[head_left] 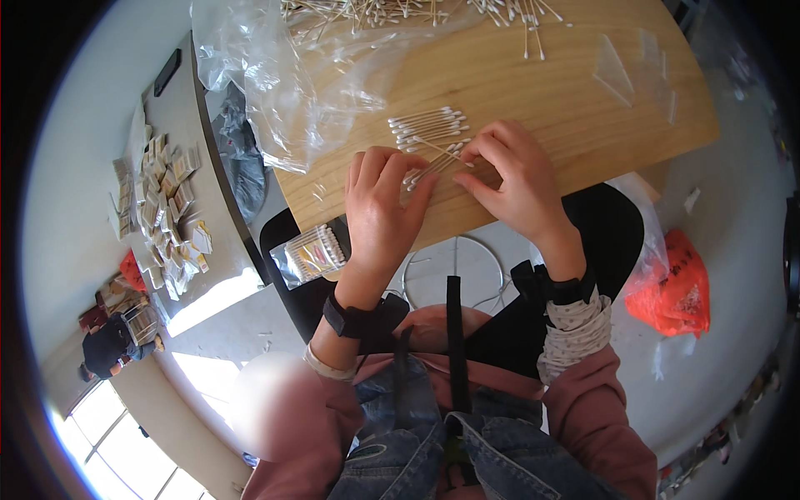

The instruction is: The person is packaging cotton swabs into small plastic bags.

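Both my hands are over the near edge of a wooden table (533, 100), working at a few cotton swabs (429, 172) that lie slantwise between them. My left hand (383, 200) has its fingers curled round the swabs' left ends, the thumb beside them. From the right, my right hand (521, 179) bends its index finger and thumb about the other ends; its exact grip is partly hidden. Just beyond the fingers, a small pile of cotton swabs (429, 122) lies side by side. A clear pack of cotton swabs (315, 252) sits below the table edge, left of my left wrist.
Loose cotton swabs (400, 10) are heaped at the table's far side, next to a crumpled clear plastic bag (267, 92). Clear plastic pieces (614, 71) lie at right. Many small packs (167, 187) cover a side table with a phone (167, 72). A red bag (675, 287) stands on the floor.
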Tool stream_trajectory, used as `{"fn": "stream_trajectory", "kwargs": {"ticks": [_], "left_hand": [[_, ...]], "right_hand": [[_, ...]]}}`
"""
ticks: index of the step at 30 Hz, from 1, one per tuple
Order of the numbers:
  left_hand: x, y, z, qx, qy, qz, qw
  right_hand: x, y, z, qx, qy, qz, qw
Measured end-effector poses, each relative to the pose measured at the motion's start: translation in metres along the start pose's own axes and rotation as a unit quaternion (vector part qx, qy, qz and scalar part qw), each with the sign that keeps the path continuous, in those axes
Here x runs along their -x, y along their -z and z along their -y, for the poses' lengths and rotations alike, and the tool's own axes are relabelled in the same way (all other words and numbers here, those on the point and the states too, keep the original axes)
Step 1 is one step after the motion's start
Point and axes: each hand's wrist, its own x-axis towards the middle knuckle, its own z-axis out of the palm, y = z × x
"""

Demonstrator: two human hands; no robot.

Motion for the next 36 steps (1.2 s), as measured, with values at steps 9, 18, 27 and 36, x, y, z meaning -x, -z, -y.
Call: {"fn": "stream_trajectory", "kwargs": {"ticks": [9, 18, 27, 36], "left_hand": [[-0.018, -0.005, 0.013, -0.04, -0.004, -0.014, 0.999], [-0.027, -0.006, 0.017, -0.039, -0.006, 0.006, 0.999], [-0.035, -0.001, 0.02, -0.018, 0.02, 0.057, 0.998], [-0.05, 0.003, 0.018, -0.072, -0.054, 0.125, 0.988]], "right_hand": [[0.003, -0.003, -0.008, 0.028, -0.007, -0.004, 1.0], [0.002, -0.004, -0.002, 0.089, -0.01, 0.011, 0.996], [0.008, 0.024, -0.006, 0.013, 0.005, 0.07, 0.997], [0.003, 0.006, -0.005, 0.04, 0.037, 0.016, 0.998]]}}
